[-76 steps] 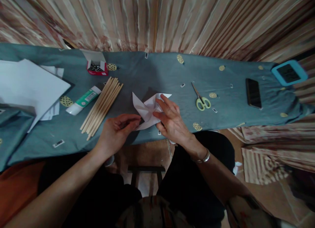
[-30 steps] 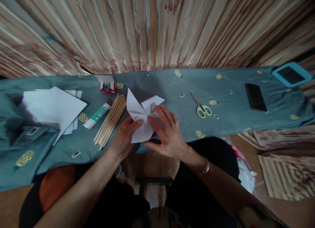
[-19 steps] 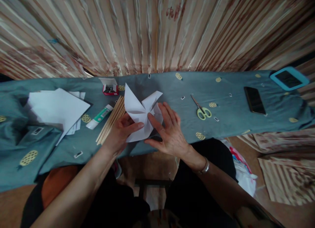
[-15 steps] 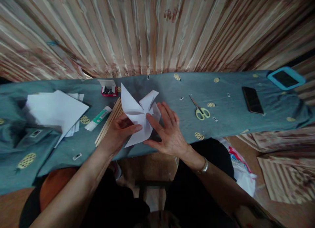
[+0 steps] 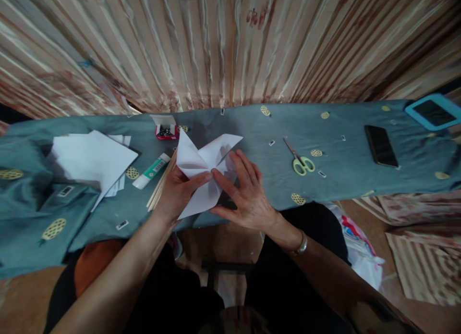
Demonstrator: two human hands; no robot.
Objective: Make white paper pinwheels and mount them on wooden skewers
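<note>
A white paper pinwheel with pointed, folded blades is held between my hands above the table. My left hand grips it from the left, the thumb pressed near its centre and the other fingers partly hidden behind the paper. From the right, my right hand presses the index fingertip on the centre beside that thumb; its remaining fingers lie along the right blade. Wooden sticks lie just beyond my left hand. Next to them are a green and white glue stick and an open red box of pushpins.
White paper sheets are piled at the left. Scissors with green handles lie right of my hands, with a black phone and a blue-framed device farther right. A pleated curtain hangs behind the cloth-covered table.
My left thumb has slid inward to the pinwheel's centre, meeting my right index finger. The paper has shifted slightly, its upper right blade now reaching farther right. The whole view has moved a little.
</note>
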